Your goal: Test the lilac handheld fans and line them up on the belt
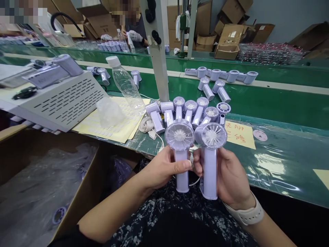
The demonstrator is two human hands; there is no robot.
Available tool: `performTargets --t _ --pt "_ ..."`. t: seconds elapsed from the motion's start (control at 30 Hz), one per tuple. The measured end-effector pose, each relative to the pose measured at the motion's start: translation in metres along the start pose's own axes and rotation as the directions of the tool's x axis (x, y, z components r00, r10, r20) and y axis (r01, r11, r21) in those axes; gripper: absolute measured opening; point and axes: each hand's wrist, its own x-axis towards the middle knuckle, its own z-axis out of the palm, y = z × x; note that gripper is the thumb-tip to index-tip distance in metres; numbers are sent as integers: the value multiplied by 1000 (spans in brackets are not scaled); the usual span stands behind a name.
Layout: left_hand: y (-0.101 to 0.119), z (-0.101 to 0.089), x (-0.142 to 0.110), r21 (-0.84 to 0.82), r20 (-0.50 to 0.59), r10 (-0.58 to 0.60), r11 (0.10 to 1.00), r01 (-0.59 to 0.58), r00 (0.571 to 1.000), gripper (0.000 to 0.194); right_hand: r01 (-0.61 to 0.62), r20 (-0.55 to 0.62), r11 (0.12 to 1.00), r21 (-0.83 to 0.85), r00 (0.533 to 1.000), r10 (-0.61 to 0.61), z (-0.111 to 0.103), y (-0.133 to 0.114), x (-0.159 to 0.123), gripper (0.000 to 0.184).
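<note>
My left hand [167,168] is closed around the handle of a lavender handheld fan [182,178], its thumb across the front. Beside it, my right hand [231,176] grips a second lavender handheld fan [210,171] from the right side. Both fans stand upright above my lap, their clear-grilled round heads facing me and almost touching. A thin white cable [194,182] shows between the two handles. Just beyond, several more lavender fans [190,106] lie in a cluster on the green bench edge.
A clear plastic bottle [125,84] leans over yellow sheets [115,132] near a grey slotted metal box [69,96]. More fans [233,76] lie on the green conveyor. A metal post [158,58] rises ahead. An open carton [84,181] with plastic bags is at left. A co-worker [137,32] sits opposite.
</note>
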Motion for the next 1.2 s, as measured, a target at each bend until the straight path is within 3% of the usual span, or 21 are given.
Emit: performTargets --t 0.1,0.17,0.33,0.43,0.53,0.63,0.8,0.9,0.97,1.07,1.13,1.17,1.2 --pt "3 -2 -3 -82 -97 28 996 -36 995 35 -1 12 1000 -19 1000 1 -2 -3 -1 45" --pt "6 -4 -5 -142 -90 32 989 -44 995 37 29 -7 1000 -3 1000 -29 -5 -4 -1 38" --pt "6 -7 -4 -66 -129 112 990 -122 985 34 158 -104 985 77 983 -149 -11 -2 -2 25" --pt "-3 -3 5 9 -171 147 989 -148 974 46 235 -248 970 68 945 -211 -13 -2 -4 27" --pt "-15 2 18 17 -123 153 988 -152 981 61 278 -373 960 28 894 -248 -17 -7 -7 42" --pt "-27 6 30 -18 -99 138 990 -140 986 72 265 -452 964 -27 856 -249 -20 -14 -9 48" --pt "-44 4 41 -53 -167 39 997 -49 985 85 224 -521 964 -143 811 -265 -24 -14 0 43" --pt "-44 -1 44 -8 -200 46 999 -48 979 86 248 -436 947 -203 843 -314 -30 -8 9 38" --pt "-36 -4 44 99 -173 84 993 -68 981 76 322 -338 897 -303 844 -417 -38 -5 10 37" --pt "-18 -7 38 416 -66 224 892 -177 972 56 466 -83 698 -544 798 -597 -52 -9 4 47" --pt "-6 -10 33 635 85 420 676 -374 904 43 578 174 531 -620 761 -625 -58 -14 -2 57" --pt "-1 -12 30 710 185 528 511 -484 829 34 642 297 456 -616 726 -620 -59 -16 -4 56" --pt "2 -15 28 750 293 619 324 -577 729 26 704 399 388 -595 677 -619 -59 -17 -6 51"
